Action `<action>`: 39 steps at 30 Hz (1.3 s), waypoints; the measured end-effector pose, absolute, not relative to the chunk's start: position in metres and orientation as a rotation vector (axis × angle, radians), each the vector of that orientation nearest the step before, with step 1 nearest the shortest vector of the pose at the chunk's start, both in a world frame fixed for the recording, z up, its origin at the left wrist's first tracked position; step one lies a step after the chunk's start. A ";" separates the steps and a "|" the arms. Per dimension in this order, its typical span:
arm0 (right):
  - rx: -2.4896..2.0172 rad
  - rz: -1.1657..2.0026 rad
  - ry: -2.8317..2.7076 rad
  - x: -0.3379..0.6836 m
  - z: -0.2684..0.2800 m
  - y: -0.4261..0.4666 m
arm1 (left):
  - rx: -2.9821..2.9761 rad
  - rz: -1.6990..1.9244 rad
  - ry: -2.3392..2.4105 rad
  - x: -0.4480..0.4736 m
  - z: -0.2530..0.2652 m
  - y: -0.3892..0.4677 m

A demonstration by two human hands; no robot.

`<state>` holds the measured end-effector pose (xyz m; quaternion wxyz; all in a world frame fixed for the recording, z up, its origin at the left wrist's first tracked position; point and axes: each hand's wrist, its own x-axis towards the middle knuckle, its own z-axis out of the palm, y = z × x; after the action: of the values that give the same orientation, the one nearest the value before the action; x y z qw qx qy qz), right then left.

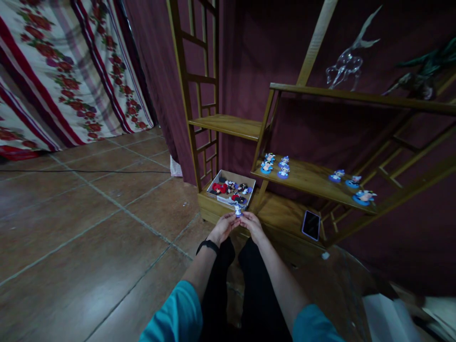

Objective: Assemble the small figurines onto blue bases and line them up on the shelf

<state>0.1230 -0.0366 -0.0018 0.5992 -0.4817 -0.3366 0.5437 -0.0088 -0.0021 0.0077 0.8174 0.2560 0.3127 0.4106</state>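
I have the small white-and-purple figurine [238, 208] upright between the left hand [223, 227] and the right hand [252, 224], just in front of the open box [221, 200] with other figurines [223, 187] in it. The fingers [232, 220] of both hands are drawn in narrow, pinching it low, around its purple base. I judge it light, stiff plastic: it shouldn't squash, but a smooth surface could slip or twist under an off-centre squeeze. I'd trust the base or lower body, with gentle pressure from 2 sides, and spare the head and any thin parts, likeliest to snap. The 7 figurines [283, 172] on the shelf [309, 178] have similar round bases to hold.
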 end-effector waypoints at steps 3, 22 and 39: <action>-1.112 1.252 -0.761 0.124 -0.003 -0.036 | 0.541 0.867 0.657 -0.010 0.007 -0.001; -1.146 1.239 -0.729 0.121 0.002 -0.037 | 0.528 0.842 0.654 -0.009 0.009 -0.002; -1.111 1.270 -0.689 0.124 -0.005 -0.034 | 0.551 0.964 0.640 -0.008 0.000 0.002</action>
<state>0.1242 -0.0340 -0.0049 0.6127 -0.4818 -0.2987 0.5507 -0.0076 0.0018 -0.0001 0.8017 0.2569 0.2986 0.4497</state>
